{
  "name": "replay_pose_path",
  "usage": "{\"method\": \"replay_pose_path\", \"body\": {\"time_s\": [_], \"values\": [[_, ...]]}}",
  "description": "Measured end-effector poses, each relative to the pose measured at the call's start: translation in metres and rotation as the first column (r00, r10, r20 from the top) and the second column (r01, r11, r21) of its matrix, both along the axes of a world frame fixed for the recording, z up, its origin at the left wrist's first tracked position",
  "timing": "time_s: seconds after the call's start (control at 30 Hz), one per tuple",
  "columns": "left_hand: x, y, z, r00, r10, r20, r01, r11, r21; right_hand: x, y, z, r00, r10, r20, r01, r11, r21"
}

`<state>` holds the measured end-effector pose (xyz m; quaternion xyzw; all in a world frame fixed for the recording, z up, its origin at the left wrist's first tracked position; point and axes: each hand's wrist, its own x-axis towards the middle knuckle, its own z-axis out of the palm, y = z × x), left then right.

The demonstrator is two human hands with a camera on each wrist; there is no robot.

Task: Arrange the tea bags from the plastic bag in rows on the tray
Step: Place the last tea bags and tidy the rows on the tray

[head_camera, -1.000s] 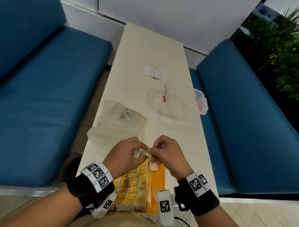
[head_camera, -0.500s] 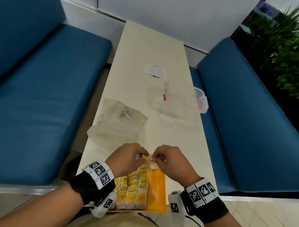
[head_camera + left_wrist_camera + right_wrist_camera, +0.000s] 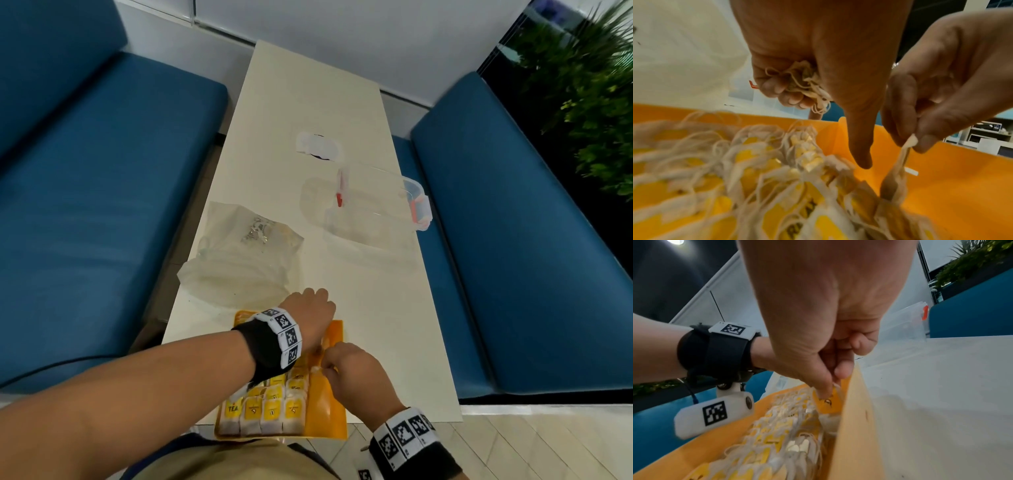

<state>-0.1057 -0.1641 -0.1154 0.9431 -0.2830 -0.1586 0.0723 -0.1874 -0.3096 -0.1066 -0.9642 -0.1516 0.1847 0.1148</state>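
An orange tray (image 3: 329, 411) at the table's near edge holds rows of yellow-tagged tea bags (image 3: 270, 409). My right hand (image 3: 323, 368) pinches the top of one tea bag (image 3: 893, 181), which hangs down into the tray's free right strip beside the rows. My left hand (image 3: 310, 308) hovers over the tray's far end. Its fingers are curled round a tangled bundle of tea bags and strings (image 3: 805, 84), and the thumb (image 3: 859, 146) points down. The clear plastic bag (image 3: 239, 260) lies just beyond the tray on the left.
A clear lidded container (image 3: 373, 212) with red clips stands at the table's right edge. A small white packet (image 3: 318, 147) lies farther back. Blue benches (image 3: 102, 205) flank the narrow white table (image 3: 308, 96), with a plant (image 3: 589, 85) at the far right.
Both hands have dropped from above the tray's far end down to it. The right hand has lowered its pinched tea bag into the tray, and the left arm now reaches across the rows.
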Motion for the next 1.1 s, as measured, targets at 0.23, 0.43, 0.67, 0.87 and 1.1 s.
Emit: {"method": "replay_pose_path", "body": {"time_s": [0.23,0.43,0.67,0.87,1.1], "values": [[0.000,-0.011,-0.005,0.998,-0.058,0.033,0.056,0.996,0.068,-0.002,-0.007,-0.013,0.992,0.059,0.111,-0.058,0.998,-0.014],[-0.002,-0.007,-0.014,1.000,-0.023,-0.001,0.023,0.997,0.078,-0.002,-0.013,-0.016,0.991,0.056,0.122,-0.055,0.998,-0.018],[-0.001,-0.010,-0.011,0.997,-0.075,0.022,0.072,0.992,0.101,-0.001,-0.011,-0.017,0.992,0.077,0.095,-0.076,0.997,-0.010],[0.003,-0.008,-0.012,0.992,-0.125,0.022,0.122,0.987,0.109,-0.001,-0.010,-0.020,0.988,0.094,0.121,-0.091,0.995,-0.026],[0.018,-0.005,-0.009,0.981,-0.136,-0.140,0.144,0.988,0.052,0.005,-0.007,-0.024,0.982,0.082,0.169,-0.068,0.994,-0.086]]}}
